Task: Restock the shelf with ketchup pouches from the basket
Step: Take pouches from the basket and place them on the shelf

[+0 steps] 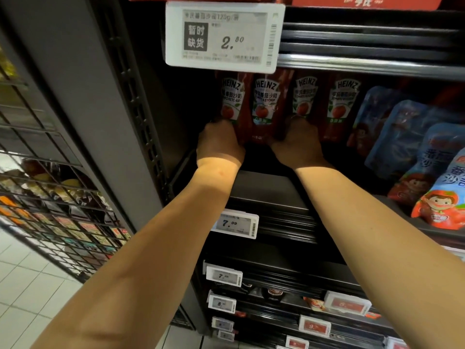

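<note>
Several red Heinz ketchup pouches stand upright in a row on the dark shelf (266,180). My left hand (220,144) grips the bottom of the leftmost pouch (230,99). My right hand (297,142) grips the bottom of the third pouch (304,96). A second pouch (265,104) stands between my hands, and a fourth pouch (342,102) stands to the right. Both arms reach up into the shelf. The basket is out of view.
A big price tag (224,34) reading 2.80 hangs over the pouch tops. Blue pouches (412,147) with a cartoon child fill the shelf's right side. Lower shelves carry small price tags (235,224). A black wire rack (50,197) of goods stands at left over a tiled floor.
</note>
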The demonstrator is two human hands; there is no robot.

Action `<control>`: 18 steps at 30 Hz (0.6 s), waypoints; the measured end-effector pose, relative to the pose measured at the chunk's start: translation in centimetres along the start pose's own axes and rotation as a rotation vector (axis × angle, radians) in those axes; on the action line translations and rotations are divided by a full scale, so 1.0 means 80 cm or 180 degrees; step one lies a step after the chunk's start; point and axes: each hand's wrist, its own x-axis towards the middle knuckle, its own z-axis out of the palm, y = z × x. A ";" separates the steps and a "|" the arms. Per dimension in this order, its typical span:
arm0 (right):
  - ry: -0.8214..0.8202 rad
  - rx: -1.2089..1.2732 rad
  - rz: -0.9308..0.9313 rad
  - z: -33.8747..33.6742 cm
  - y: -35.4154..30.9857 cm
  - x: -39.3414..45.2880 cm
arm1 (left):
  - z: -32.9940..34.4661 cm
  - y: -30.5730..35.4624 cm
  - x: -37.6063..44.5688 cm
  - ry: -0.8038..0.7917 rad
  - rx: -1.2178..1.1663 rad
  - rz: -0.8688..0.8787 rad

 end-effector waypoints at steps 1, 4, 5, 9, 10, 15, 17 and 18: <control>0.0000 0.0020 0.0021 -0.002 0.000 -0.001 | -0.001 0.000 -0.001 -0.0005 -0.0041 -0.0001; 0.0037 0.0021 0.0172 -0.009 -0.002 -0.010 | -0.010 0.001 -0.004 -0.0157 -0.0129 0.0018; 0.0024 0.0015 0.0241 -0.012 -0.003 -0.015 | -0.013 0.000 -0.007 -0.0239 -0.0164 0.0010; -0.0048 -0.0279 0.0603 -0.033 -0.003 -0.037 | -0.037 -0.014 -0.037 -0.0263 -0.0601 0.0202; -0.0135 -0.0554 0.0637 -0.039 -0.004 -0.047 | -0.043 -0.023 -0.050 -0.0242 -0.0928 0.0349; 0.0355 -0.0705 0.0677 -0.083 -0.006 -0.141 | -0.071 -0.076 -0.128 -0.0698 -0.2073 0.1397; 0.0686 -0.0778 0.0347 -0.098 -0.006 -0.199 | -0.076 -0.103 -0.160 -0.0552 -0.2376 0.1773; 0.0815 -0.0874 0.0142 -0.104 -0.005 -0.227 | -0.077 -0.117 -0.174 -0.0394 -0.2458 0.1932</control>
